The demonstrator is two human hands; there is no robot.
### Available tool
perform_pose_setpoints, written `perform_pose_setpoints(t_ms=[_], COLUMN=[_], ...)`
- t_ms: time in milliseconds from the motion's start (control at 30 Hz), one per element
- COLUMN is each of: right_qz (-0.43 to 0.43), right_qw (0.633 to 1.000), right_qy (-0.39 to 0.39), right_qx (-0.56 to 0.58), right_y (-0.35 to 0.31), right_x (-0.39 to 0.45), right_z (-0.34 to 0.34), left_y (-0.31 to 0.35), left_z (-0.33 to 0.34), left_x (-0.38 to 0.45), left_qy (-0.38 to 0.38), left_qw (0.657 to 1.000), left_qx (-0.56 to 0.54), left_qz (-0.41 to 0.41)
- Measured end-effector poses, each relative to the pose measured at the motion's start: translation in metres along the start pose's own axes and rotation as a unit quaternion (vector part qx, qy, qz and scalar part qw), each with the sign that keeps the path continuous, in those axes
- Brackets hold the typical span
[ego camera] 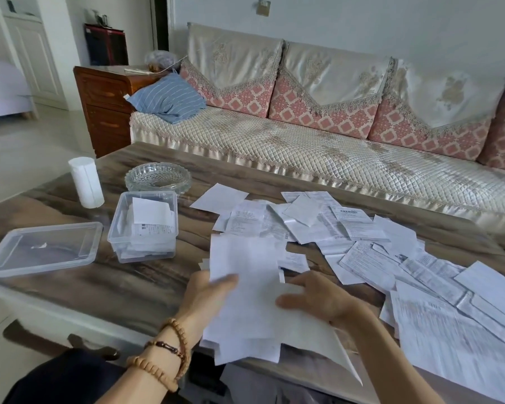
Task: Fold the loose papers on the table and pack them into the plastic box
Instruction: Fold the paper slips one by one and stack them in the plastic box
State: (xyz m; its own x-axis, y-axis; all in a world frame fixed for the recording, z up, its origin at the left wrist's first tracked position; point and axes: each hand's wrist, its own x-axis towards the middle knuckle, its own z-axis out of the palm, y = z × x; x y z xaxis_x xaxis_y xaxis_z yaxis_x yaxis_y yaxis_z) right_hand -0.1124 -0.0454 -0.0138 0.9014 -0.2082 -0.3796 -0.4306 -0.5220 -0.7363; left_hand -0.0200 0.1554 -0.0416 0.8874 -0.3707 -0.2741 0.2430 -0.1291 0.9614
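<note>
A large white sheet (pixel 245 275) stands tilted above the table's near edge. My left hand (pixel 207 298) grips its left edge, thumb on the front. My right hand (pixel 318 301) touches the sheet's right side with spread fingers, blurred by motion. More white sheets (pixel 245 345) lie under it. Loose printed papers (pixel 376 252) spread over the table's middle and right. The clear plastic box (pixel 114 228) stands left of the sheet and holds several folded papers (pixel 152 217).
The box's clear lid (pixel 41 249) lies flat at the left. A white tissue roll (pixel 85 182) and a glass ashtray (pixel 158 176) stand behind the box. A sofa (pixel 303 147) runs along the table's far side. The wooden table (pixel 146 281) shows bare wood front left.
</note>
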Motion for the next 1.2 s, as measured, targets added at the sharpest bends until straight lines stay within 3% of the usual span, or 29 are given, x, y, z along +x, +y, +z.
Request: perform_pose_setpoints(t_ms=[67,100,133,200,233,267,367,433,533,600,667,767,867,1067,1200], right_qz=[-0.004,-0.01,-0.019,-0.024,-0.023,-0.023,-0.022,-0.006,-0.002,-0.013,-0.011,0.033,0.031,-0.117,-0.277], right_qw=[0.999,0.994,0.978,0.907,0.891,0.9,0.958,0.968,0.965,0.954,0.938,0.931,0.915,0.855,0.813], right_qy=[0.043,0.098,0.142,0.182,0.183,0.187,0.223,0.24,0.252,0.296,0.338,0.22,0.177,0.364,0.283], right_qx=[-0.017,0.039,0.15,0.38,0.414,0.393,0.178,0.07,0.075,0.05,-0.075,-0.289,-0.36,-0.349,-0.426], right_y=[0.002,0.004,0.004,0.001,-0.002,-0.006,-0.016,-0.027,-0.034,-0.028,-0.012,0.019,0.04,0.022,-0.011], right_x=[-0.001,-0.002,-0.004,-0.002,0.004,0.012,0.039,0.047,0.047,0.046,0.05,0.066,0.083,0.069,0.035], right_z=[-0.009,-0.016,-0.021,-0.024,-0.018,-0.007,0.041,0.07,0.09,0.081,0.06,0.029,0.017,0.017,0.068], left_y=[-0.005,-0.007,-0.01,-0.01,-0.01,-0.011,-0.012,-0.013,-0.016,-0.018,-0.019,-0.017,-0.017,-0.023,-0.017], left_z=[-0.005,-0.007,-0.01,-0.011,-0.01,-0.009,-0.007,-0.008,-0.011,-0.017,-0.025,-0.033,-0.035,-0.035,-0.026], left_x=[0.003,0.003,0.004,0.001,0.001,0.0,0.001,0.003,0.002,0.005,0.008,0.008,0.009,0.015,0.016], left_qy=[0.041,0.052,0.058,0.052,0.043,0.034,0.039,0.028,-0.006,0.017,0.032,0.018,0.01,0.015,0.054], left_qw=[0.999,0.999,0.998,0.999,0.999,0.999,0.998,0.998,0.997,0.996,0.996,0.996,0.993,0.983,0.995], left_qx=[0.001,0.003,0.004,0.006,0.004,0.0,-0.02,-0.007,0.057,0.075,0.074,0.08,0.1,0.171,0.053], left_qz=[0.005,0.008,0.009,0.01,0.01,0.012,0.037,0.048,0.049,0.044,0.039,0.036,0.053,0.066,0.058])
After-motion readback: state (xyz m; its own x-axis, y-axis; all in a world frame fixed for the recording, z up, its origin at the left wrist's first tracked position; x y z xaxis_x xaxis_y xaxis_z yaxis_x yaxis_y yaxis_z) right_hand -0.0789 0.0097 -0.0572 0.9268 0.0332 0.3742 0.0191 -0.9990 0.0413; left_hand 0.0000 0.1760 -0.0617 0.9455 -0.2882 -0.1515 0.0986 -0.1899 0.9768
